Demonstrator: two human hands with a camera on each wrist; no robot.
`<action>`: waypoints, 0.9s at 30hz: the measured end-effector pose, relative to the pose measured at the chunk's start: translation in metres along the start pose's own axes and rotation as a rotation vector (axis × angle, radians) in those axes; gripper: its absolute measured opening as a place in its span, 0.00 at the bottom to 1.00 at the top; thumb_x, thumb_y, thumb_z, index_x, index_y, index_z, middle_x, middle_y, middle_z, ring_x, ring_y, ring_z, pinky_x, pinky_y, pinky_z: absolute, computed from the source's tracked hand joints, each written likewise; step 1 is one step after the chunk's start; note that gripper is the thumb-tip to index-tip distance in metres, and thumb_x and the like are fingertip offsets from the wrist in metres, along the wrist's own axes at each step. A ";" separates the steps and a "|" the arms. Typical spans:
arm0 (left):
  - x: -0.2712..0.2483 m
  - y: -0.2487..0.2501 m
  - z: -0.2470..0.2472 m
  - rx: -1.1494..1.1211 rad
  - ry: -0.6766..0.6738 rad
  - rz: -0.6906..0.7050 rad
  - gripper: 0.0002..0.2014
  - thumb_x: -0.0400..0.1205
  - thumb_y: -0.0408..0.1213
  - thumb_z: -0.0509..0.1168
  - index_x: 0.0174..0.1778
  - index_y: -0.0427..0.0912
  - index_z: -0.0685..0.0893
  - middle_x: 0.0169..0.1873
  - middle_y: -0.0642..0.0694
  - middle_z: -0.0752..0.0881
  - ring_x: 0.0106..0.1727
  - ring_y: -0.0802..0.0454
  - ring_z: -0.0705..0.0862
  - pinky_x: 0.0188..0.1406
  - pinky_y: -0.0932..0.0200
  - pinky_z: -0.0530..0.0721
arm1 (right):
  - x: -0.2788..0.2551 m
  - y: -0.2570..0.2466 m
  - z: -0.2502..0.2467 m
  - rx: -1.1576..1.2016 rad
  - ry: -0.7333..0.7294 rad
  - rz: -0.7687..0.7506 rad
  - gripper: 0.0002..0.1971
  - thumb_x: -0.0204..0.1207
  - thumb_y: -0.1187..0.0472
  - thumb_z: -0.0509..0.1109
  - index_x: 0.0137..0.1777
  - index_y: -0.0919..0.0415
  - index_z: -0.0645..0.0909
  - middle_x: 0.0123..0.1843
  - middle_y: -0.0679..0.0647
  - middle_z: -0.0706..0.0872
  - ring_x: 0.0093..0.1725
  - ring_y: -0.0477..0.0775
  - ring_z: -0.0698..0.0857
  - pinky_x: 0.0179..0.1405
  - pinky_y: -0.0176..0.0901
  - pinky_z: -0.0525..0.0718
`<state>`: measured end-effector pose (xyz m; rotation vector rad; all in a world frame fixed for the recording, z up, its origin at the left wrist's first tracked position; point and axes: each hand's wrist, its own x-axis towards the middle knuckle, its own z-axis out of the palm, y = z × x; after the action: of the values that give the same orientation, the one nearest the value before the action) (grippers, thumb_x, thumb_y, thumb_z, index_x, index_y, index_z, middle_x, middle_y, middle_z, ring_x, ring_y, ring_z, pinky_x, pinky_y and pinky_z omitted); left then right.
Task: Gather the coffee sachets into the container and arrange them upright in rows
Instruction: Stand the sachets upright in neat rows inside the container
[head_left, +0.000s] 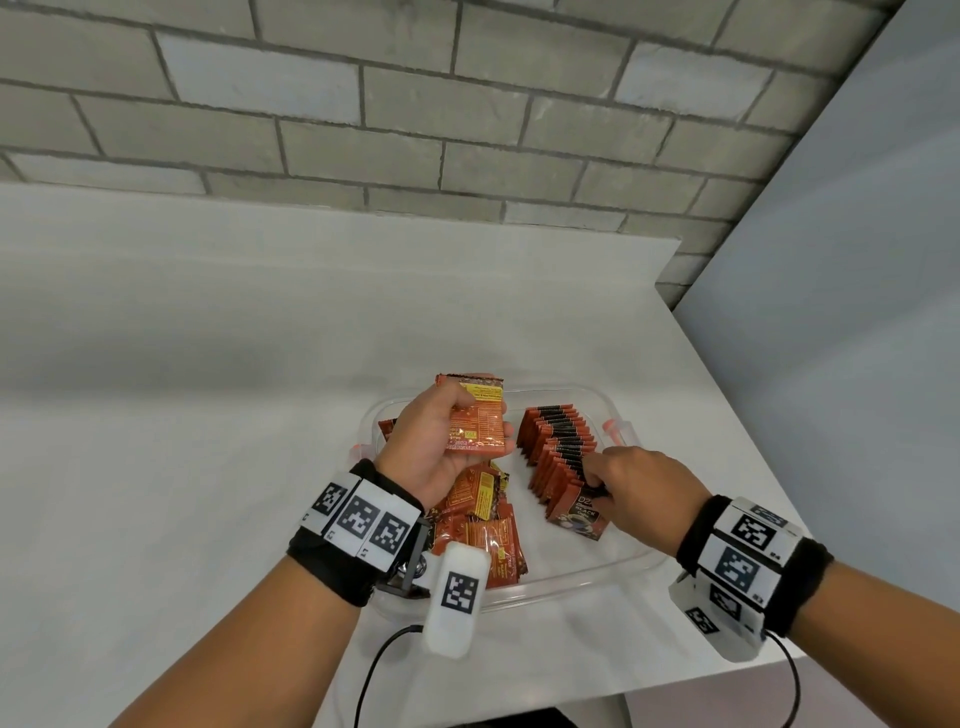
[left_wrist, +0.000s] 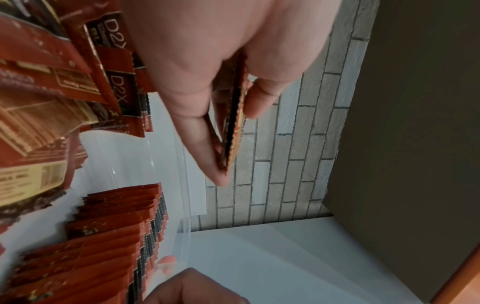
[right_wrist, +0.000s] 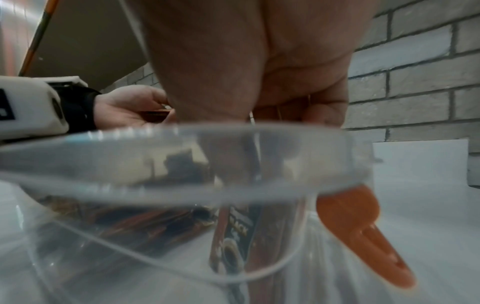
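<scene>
A white table (head_left: 218, 364) was seen set against a grey brick wall (head_left: 415, 104), with a pale panel (head_left: 857, 260) rising at its right; on the table, near its right edge, a clear plastic container (head_left: 587, 577) with orange latches (right_wrist: 363, 234) was placed; within it, on the right side, a row of red-and-black coffee sachets (head_left: 558, 449) was stood upright and leaning, running from the far wall toward the near side; on the left side a loose heap of sachets (head_left: 483, 525) was left lying flat and overlapping; the left hand (head_left: 431, 441) was held above the container's far left part, its fingers and thumb curled round a small stack of sachets (head_left: 478, 415), held upright with the printed backs facing the camera; in the left wrist view this stack (left_wrist: 233, 123) was shown edge-on, pinched between thumb and fingers; the right hand (head_left: 639, 488) was lowered at the near end of the row, its fingertips pinching the top edge of the front sachet (head_left: 579, 512), which was tilted with its black label facing forward; black wrist bands with white marker blocks (head_left: 363, 519) were worn on both wrists.
</scene>
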<state>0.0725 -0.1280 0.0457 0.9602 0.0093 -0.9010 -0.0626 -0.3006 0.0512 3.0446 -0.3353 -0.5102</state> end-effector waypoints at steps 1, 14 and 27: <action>0.000 0.000 0.000 -0.003 0.002 -0.009 0.13 0.84 0.28 0.55 0.62 0.29 0.75 0.43 0.32 0.85 0.36 0.40 0.88 0.36 0.46 0.90 | 0.000 0.001 0.000 0.021 0.006 0.002 0.06 0.78 0.60 0.64 0.45 0.54 0.68 0.49 0.51 0.83 0.40 0.53 0.76 0.35 0.41 0.71; -0.007 -0.008 0.015 0.308 -0.168 0.032 0.13 0.78 0.28 0.68 0.57 0.41 0.82 0.52 0.37 0.89 0.52 0.40 0.89 0.53 0.38 0.86 | -0.004 -0.014 -0.047 0.856 0.279 0.001 0.12 0.78 0.54 0.69 0.60 0.46 0.77 0.46 0.41 0.84 0.36 0.34 0.81 0.32 0.21 0.76; -0.004 -0.009 0.010 0.128 -0.065 0.112 0.15 0.77 0.25 0.67 0.59 0.41 0.81 0.42 0.42 0.89 0.43 0.47 0.88 0.45 0.49 0.87 | 0.000 -0.015 -0.029 0.771 0.558 -0.188 0.08 0.64 0.69 0.81 0.36 0.59 0.85 0.38 0.42 0.77 0.37 0.37 0.78 0.36 0.24 0.72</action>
<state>0.0607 -0.1347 0.0466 1.0398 -0.1577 -0.8361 -0.0500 -0.2865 0.0772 3.7596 -0.2551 0.6317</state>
